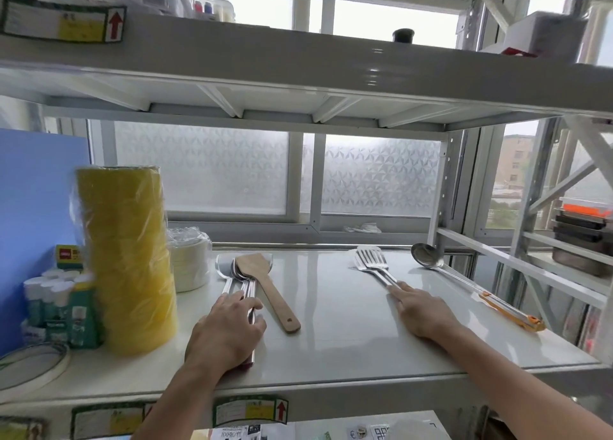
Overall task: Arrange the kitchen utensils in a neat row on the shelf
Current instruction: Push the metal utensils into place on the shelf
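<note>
White shelf holds steel utensils, a wooden spatula and a ladle.

bright window backlight, shelf glare, warped edges

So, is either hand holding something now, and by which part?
The left hand grips the metal utensils by their handles. The right hand holds nothing; its straight fingers only touch the handle of the slotted spatula.

We see a frosted window at twelve o'clock, daylit. At nine o'clock, a blue panel, perhaps a wall.
</note>
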The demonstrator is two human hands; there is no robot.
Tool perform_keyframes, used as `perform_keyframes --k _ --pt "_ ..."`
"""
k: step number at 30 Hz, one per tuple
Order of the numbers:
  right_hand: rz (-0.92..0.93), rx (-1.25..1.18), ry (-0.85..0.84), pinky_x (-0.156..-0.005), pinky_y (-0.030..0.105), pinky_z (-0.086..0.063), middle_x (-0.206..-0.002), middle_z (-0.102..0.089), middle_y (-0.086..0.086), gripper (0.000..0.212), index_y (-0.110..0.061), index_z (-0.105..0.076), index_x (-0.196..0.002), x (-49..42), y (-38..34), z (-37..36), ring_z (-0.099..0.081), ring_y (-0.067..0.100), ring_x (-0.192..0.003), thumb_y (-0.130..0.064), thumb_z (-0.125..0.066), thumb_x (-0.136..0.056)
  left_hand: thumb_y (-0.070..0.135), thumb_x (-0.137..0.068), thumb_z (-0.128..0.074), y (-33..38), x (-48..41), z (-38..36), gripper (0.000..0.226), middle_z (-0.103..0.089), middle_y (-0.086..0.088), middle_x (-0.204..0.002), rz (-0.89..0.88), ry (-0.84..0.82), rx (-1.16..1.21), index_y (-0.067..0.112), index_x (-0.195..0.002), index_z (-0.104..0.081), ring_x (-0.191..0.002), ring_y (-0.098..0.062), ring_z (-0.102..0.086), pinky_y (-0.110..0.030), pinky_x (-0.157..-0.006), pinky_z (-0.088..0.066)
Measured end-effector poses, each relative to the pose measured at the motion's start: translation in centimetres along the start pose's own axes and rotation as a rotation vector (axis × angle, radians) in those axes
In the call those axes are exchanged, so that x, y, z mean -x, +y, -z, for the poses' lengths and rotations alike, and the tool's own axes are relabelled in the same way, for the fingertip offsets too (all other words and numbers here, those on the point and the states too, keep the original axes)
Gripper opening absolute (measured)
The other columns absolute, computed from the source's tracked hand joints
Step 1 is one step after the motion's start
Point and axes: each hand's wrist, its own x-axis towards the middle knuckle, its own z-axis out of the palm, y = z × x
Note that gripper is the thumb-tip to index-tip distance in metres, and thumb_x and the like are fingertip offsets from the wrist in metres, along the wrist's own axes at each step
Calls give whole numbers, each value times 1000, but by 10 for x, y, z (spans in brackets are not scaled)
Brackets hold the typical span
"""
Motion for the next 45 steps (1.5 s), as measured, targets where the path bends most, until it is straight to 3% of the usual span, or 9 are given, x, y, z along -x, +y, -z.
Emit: perform_keyframes --k 10,15,21,26,33,36,38,41,45 --pt "-23 52 43 -99 48 -42 -138 -50 -2 38 -25 -50 -125 -14 2 -3 -50 26 -128 -28 -23 -98 44 -94 -43 0 -14 -8 39 -54 13 -133 2 9 -12 36 -129 -59 -132 -14 -44 -41 -101 -45" --pt "55 199 174 -111 44 -34 -154 -40 4 44 -19 -48 -137 -11 -29 -3 -33 26 -144 -30 -40 -95 43 -94 -41 2 -25 -13 40 -55 11 -134 4 -16 -17 35 -129 -59 -134 -15 -42 -42 -102 -44" --pt "318 -221 188 -110 45 -40 -148 -50 11 47 -14 -51 -139 13 -131 -6 -46 31 -136 -23 -44 -93 28 -96 -36 4 -35 -15 42 -59 1 -135 61 -6 63 36 -129 -60 -124 -25 -53 -39 -98 -43" --pt "347 -566 46 -95 46 -48 -119 -65 12 44 -17 -61 -118 24 -210 -4 -60 36 -112 -46 -38 -92 18 -89 -42 -16 -48 -8 42 -66 -2 -129 57 -44 81 33 -124 -61 -117 -29 -59 -37 -94 -46" --pt "288 -403 17 -103 50 -32 -149 -44 -1 60 -48 -40 -142 28 -250 -22 -48 35 -126 -60 -38 -84 -12 -80 -43 -45 -48 -12 53 -67 -4 -127 -53 -5 486 21 -116 -63 -124 -20 -58 -35 -112 -40" --pt "318 -420 -2 -109 49 -27 -152 -43 -6 57 -54 -39 -143 25 -246 -25 -37 31 -138 -59 -37 -86 -8 -81 -46 -45 -50 -16 47 -69 -4 -121 -25 31 484 18 -116 -63 -117 -21 -62 -37 -107 -45" --pt "368 -431 -30 -115 51 -19 -161 -29 -15 54 -59 -40 -140 26 -245 -26 -20 27 -149 -58 -37 -86 -4 -83 -50 -45 -48 -16 39 -70 -4 -114 3 51 486 17 -113 -64 -108 -22 -64 -36 -101 -49" --pt "416 -414 -29 -112 50 -21 -155 -34 -23 60 -56 -43 -139 31 -248 -26 -21 25 -148 -62 -31 -81 -3 -84 -54 -48 -47 -16 33 -72 -3 -110 20 89 491 17 -107 -66 -104 -21 -66 -37 -97 -51" --pt "384 -420 -27 -110 47 -28 -139 -48 -18 63 -52 -47 -135 30 -249 -27 -32 22 -140 -68 -32 -77 -1 -89 -56 -47 -45 -17 28 -71 -3 -112 37 119 488 18 -106 -65 -107 -20 -65 -32 -97 -50"
